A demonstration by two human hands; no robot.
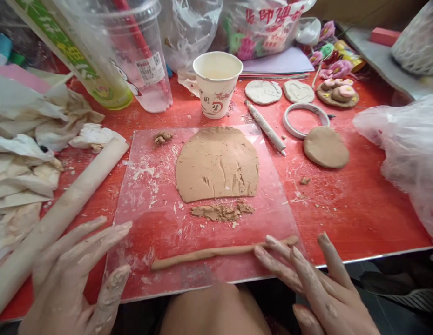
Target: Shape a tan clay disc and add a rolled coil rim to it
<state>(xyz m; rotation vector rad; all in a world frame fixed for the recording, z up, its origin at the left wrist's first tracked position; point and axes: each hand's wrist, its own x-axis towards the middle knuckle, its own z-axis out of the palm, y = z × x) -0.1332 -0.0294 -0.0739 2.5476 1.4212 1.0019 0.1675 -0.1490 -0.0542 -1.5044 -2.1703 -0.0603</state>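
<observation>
A long thin clay coil (206, 253) lies across the near part of a clear plastic sheet (139, 204). My right hand (317, 284) rests its fingertips on the coil's right end, fingers spread. My left hand (80, 274), clay-smeared and open, hovers left of the coil, close to a wooden rolling pin (70, 204), holding nothing. Beyond the coil sit crumbly clay scraps (223, 212) and a flat clay slab (216, 163) with a straight near edge and torn marks. A small clay lump (163, 137) is at the sheet's upper left.
Behind stand a paper cup (217, 83) and a plastic cup (146, 65). At right lie a clay disc (326, 147), a tape ring (289, 122), a clay-coated stick (265, 126) and a plastic bag (408, 153). Crumpled tissues (21, 167) lie left. The red table's edge (373, 255) is near.
</observation>
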